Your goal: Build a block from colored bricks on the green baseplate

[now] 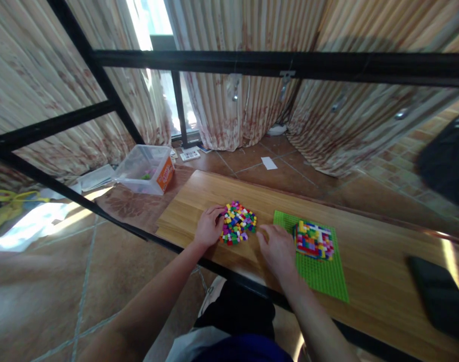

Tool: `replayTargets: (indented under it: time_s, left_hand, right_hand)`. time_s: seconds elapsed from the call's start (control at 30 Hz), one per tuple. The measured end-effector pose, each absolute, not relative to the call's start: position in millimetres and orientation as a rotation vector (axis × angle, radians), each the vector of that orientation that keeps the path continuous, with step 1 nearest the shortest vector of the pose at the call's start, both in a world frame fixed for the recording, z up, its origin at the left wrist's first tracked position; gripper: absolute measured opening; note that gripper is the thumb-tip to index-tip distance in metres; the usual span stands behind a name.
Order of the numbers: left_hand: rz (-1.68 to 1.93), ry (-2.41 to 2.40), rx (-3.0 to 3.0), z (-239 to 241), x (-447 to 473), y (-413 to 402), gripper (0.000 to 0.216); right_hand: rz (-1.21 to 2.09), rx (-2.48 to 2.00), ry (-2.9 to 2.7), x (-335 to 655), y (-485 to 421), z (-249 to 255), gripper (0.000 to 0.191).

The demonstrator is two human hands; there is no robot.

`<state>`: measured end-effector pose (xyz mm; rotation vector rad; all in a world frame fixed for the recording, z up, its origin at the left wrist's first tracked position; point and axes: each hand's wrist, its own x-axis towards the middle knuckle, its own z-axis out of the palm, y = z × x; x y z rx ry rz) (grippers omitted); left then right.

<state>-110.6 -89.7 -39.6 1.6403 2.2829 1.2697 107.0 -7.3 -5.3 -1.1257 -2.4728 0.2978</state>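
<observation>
A pile of small bricks in many colours [237,222] lies on the wooden table [369,261]. My left hand [209,226] rests at the pile's left edge with its fingers curled against the bricks. My right hand [277,249] lies just right of the pile, fingers bent toward it; what they hold, if anything, is hidden. To the right of that hand a green baseplate [320,276] carries a block of built-up coloured bricks [314,240].
A dark flat object [437,296] lies near the table's right end. On the tiled floor to the left stands a clear plastic bin [144,168] with an orange label. Black frame bars [275,63] cross overhead, and curtains hang behind.
</observation>
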Motion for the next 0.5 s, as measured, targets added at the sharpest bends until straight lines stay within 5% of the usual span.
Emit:
replayTargets:
  time_s: [0.33,0.5]
  left_hand:
    - [1.262,2.284,1.641,-38,-112,-90,0.024]
    - [1.271,2.258,1.672,-37,-115,-89,0.023]
  right_hand:
    - [0.220,-1.361,-2.381,78,-23,-21,0.018]
    - [0.464,-1.276,-2.254,90,-30,-13,0.020]
